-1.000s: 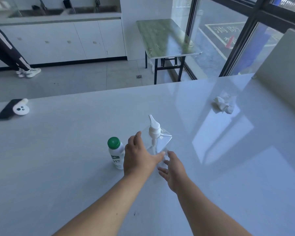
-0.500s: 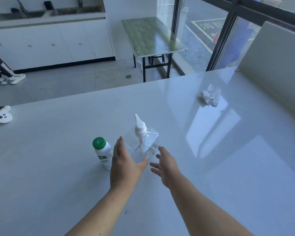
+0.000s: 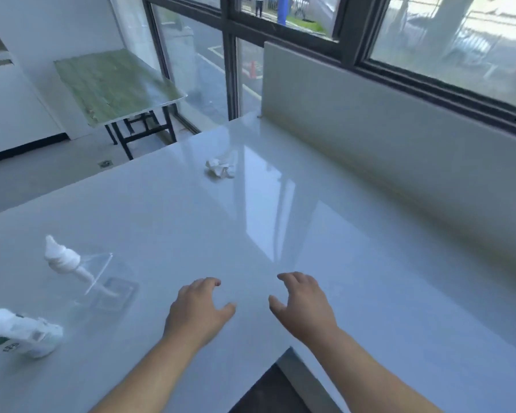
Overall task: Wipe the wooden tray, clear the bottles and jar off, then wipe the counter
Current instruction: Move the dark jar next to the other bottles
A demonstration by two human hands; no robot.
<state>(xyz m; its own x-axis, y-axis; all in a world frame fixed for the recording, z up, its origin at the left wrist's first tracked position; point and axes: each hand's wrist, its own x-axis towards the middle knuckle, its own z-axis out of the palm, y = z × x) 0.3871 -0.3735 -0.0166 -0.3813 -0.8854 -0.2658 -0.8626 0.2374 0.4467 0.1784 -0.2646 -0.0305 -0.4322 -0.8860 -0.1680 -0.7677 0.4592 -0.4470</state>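
A clear square pump bottle with a white pump head stands on the glossy white counter at the left. A small white bottle with a green label sits at the left edge, partly cut off. A crumpled white cloth lies far ahead on the counter. My left hand hovers open over the counter, to the right of the pump bottle and apart from it. My right hand is open beside it, empty. No wooden tray or jar is in view.
A white backsplash wall under a dark-framed window runs along the counter's right side. The counter's near edge has an inner corner with dark floor below. A green-topped folding table stands beyond the counter's far edge.
The view has swung to the right. Both hands have let go of the pump bottle and moved right of it; the two bottles now sit at the left.
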